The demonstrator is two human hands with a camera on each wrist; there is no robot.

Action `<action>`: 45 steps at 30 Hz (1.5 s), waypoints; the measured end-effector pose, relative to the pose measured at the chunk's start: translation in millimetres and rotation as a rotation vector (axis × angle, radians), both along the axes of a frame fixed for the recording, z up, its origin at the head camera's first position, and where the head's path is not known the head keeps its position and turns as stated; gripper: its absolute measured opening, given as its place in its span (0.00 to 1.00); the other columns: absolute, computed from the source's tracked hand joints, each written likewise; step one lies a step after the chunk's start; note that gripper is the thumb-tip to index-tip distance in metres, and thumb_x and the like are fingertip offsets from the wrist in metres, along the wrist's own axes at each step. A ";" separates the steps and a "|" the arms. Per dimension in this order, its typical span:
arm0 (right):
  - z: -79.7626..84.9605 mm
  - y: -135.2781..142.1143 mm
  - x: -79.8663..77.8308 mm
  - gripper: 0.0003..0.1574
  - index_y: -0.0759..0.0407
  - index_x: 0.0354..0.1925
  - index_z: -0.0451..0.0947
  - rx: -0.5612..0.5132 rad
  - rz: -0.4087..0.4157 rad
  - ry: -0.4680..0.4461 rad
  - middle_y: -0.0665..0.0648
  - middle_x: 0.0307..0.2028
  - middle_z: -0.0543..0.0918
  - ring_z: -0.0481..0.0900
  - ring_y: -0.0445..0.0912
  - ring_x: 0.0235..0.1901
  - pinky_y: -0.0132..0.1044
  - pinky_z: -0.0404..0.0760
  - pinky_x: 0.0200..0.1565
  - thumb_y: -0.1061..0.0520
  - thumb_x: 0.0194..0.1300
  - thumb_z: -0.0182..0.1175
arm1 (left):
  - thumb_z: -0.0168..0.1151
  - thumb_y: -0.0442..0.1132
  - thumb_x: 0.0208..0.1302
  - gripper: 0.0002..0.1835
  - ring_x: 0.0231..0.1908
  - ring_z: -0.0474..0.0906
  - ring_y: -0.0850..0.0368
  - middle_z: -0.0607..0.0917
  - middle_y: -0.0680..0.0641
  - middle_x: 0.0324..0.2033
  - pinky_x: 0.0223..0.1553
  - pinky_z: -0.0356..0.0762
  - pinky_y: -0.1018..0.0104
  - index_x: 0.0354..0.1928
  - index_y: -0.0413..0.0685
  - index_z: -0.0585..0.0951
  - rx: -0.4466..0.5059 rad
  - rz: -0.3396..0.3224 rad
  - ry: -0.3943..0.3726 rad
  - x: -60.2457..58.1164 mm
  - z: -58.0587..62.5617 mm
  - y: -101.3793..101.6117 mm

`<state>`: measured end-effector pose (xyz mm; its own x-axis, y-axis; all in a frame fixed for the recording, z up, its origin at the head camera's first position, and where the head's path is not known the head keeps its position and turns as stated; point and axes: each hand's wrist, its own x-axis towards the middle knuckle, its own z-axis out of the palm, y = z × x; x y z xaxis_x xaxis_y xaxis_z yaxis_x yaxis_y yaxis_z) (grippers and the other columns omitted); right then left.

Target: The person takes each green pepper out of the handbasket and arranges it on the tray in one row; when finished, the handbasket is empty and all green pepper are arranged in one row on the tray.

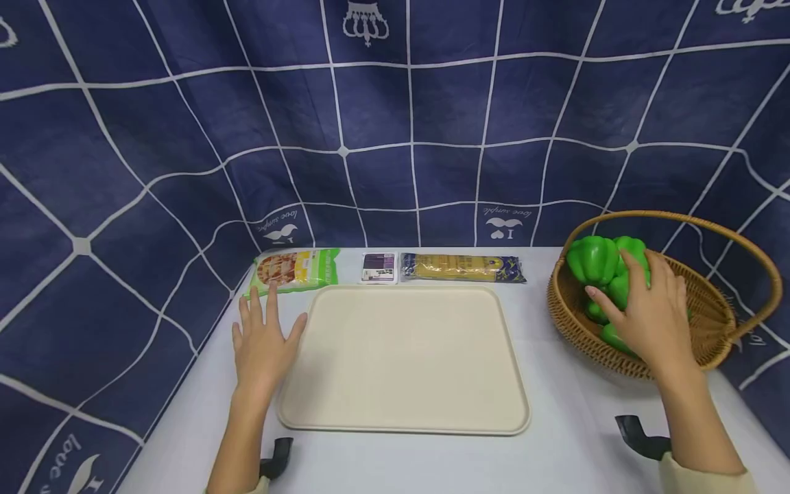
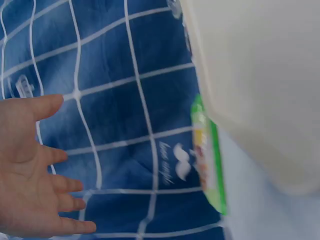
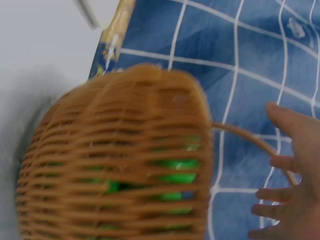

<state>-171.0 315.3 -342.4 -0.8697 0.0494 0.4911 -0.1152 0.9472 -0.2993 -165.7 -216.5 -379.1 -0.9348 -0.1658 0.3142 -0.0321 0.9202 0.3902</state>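
Note:
My right hand point(image 1: 657, 319) hangs over a wicker basket point(image 1: 570, 336) at the right, its fingers spread above several green bell peppers point(image 1: 592, 261). In the right wrist view that hand point(image 3: 295, 175) is apart from the basket wall point(image 3: 110, 150), with no pepper between the fingers. Over the left edge of a cream tray point(image 1: 404, 357) my left hand point(image 1: 262, 350) is held with fingers and thumb spread, holding nothing. The left wrist view shows its open palm point(image 2: 35, 175). Part of the peppers is hidden by my right hand and the basket.
Behind the tray lie a green-edged food packet point(image 1: 308, 269), a small purple-and-white packet point(image 1: 378, 267) and a long yellow-and-blue packet point(image 1: 459, 267). The basket's tall handle point(image 1: 710, 223) arches over its right side. A blue checked cloth point(image 1: 432, 137) hangs around the white table.

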 end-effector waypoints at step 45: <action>-36.2 77.0 -33.0 0.58 0.63 0.71 0.38 -0.164 -0.074 -0.316 0.86 0.53 0.57 0.59 0.79 0.45 0.68 0.65 0.34 0.38 0.60 0.58 | 0.54 0.52 0.64 0.33 0.69 0.36 0.39 0.46 0.40 0.70 0.62 0.32 0.33 0.70 0.59 0.59 0.573 -0.358 -0.485 -4.5 -107.6 -83.3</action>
<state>-204.1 392.4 -378.6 -0.9685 0.1735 0.1787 0.0742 0.8858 -0.4581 -170.2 -299.8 -486.7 -0.9713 0.1553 -0.1803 -0.0610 0.5696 0.8197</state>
